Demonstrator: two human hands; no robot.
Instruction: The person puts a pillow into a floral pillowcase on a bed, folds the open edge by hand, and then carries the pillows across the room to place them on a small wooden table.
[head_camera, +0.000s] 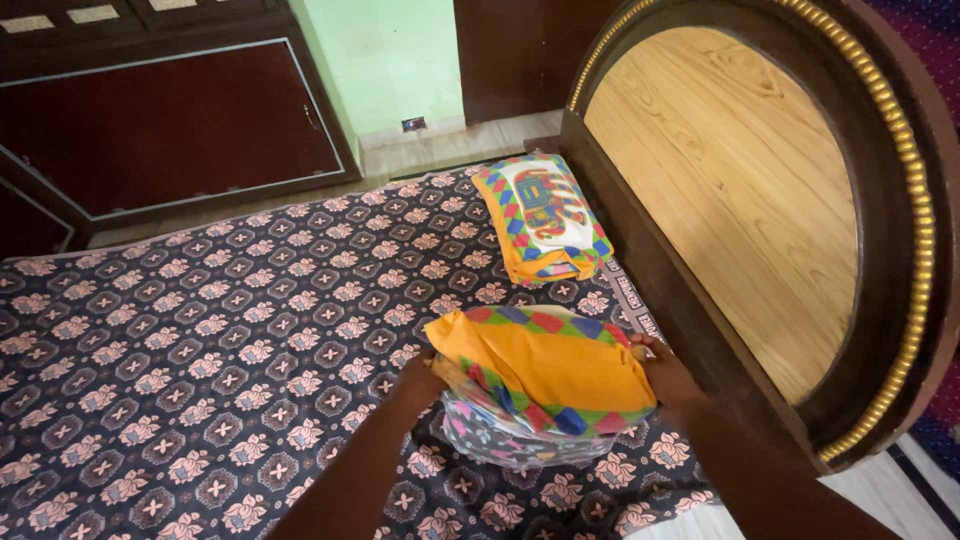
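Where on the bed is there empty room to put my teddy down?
The big stretch of patterned bedsheet left of the hands is bare, out to the dark cupboard side. It is crowded by the headboard: a folded pillow lies there, and the left hand and right hand grip the orange pillow.

Left hand (420, 380) and right hand (668, 375) both gripping, arms extended.
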